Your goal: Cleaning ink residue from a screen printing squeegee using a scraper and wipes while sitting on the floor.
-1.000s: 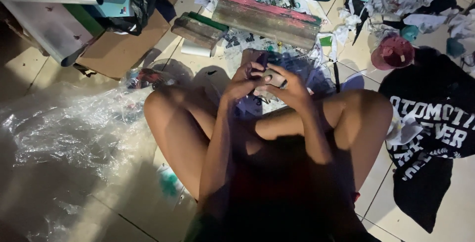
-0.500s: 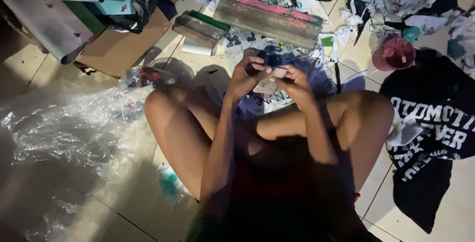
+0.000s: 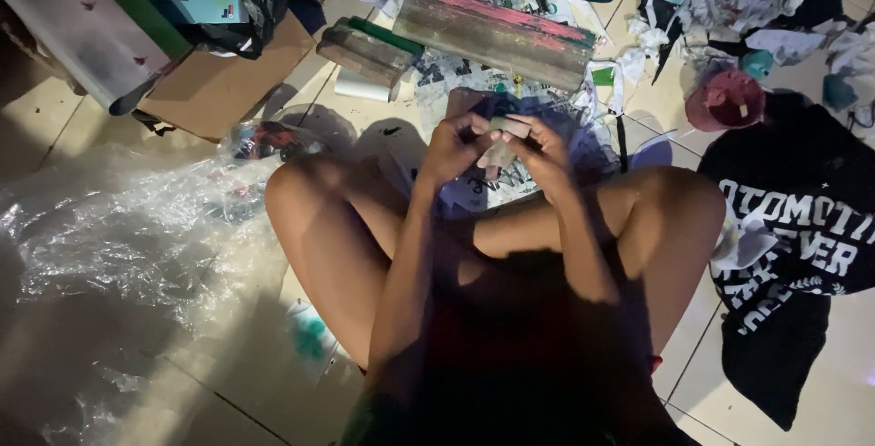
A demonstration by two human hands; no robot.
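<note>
Head view shows a person sitting cross-legged on the tiled floor (image 3: 109, 136), both hands raised above the knees. Left hand (image 3: 453, 147) and right hand (image 3: 540, 150) close together on a small pale flat object (image 3: 500, 136), pinching it at its two ends. It looks light and thin, likely easy to bend, so an edge grip suits it. Beyond lie a pink-stained wooden block (image 3: 497, 34), clear crumpled plastic sheet (image 3: 118, 227) and a black printed shirt (image 3: 802, 227).
</note>
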